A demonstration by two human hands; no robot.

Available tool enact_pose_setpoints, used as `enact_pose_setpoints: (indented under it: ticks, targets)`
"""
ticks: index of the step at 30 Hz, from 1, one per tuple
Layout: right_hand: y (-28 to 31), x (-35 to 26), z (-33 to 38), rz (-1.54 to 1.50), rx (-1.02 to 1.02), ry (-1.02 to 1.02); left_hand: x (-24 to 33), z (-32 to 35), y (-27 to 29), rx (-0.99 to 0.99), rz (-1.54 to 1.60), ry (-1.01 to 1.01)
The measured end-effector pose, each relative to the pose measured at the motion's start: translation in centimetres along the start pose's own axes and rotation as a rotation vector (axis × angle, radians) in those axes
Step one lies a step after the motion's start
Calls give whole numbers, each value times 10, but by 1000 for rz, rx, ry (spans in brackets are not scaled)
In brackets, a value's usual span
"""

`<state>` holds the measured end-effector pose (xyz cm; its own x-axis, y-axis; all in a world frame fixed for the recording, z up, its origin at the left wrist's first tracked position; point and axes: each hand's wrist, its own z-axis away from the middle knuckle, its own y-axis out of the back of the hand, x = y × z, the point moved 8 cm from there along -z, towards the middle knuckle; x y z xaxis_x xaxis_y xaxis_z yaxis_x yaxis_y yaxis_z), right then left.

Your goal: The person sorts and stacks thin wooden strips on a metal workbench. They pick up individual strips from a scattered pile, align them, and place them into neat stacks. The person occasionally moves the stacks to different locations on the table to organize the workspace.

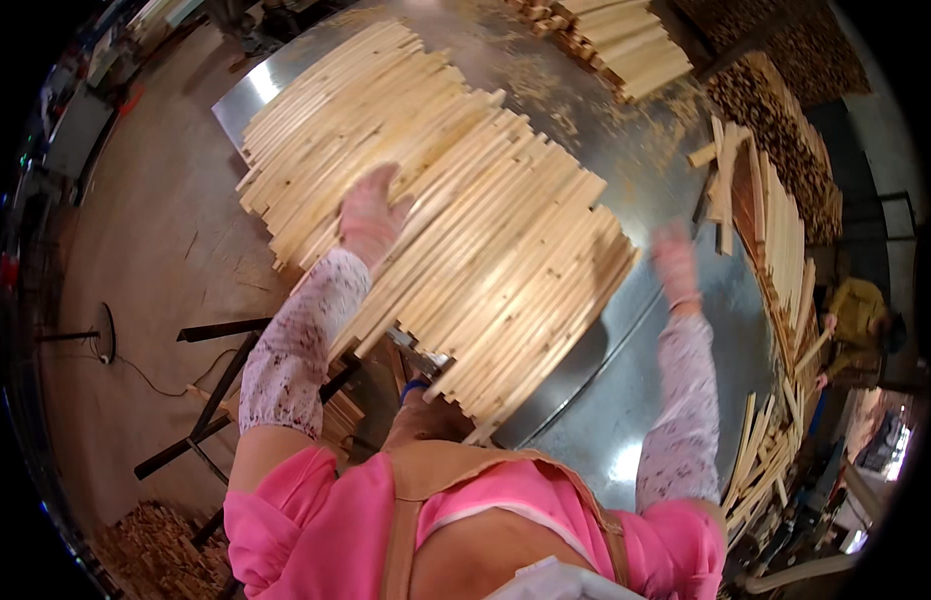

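A wide row of pale wooden strips [526,260] lies side by side on a shiny metal table [596,440], the ends uneven. My left hand [371,215] rests on or just over the strips left of the middle, thumb apart from the fingers, holding nothing. To the right of the row, my right hand [676,260] is over the bare metal, apart from the strips. Motion smears its fingers, so their pose cannot be made out. Patterned sleeves cover both my forearms.
More strips [626,45] lie at the table's far side amid sawdust. Along the right stand stacked strips [783,215] and a few loose pieces [726,180]. A person in mustard clothes [858,315] works beyond. Dark metal legs [221,400] and a fan [106,333] stand left.
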<state>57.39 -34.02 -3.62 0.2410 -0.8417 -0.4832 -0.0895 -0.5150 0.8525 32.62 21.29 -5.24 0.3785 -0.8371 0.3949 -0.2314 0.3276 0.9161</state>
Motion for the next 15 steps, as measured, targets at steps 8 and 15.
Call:
enact_pose_setpoints:
  ticks: [8,15]
  targets:
    - [-186,-270,171,-625,-854,-490,-176,-130,63,-48,-407,443]
    - [-219,-277,166,-470,-722,-435,-144,-132,57,-379,225,407]
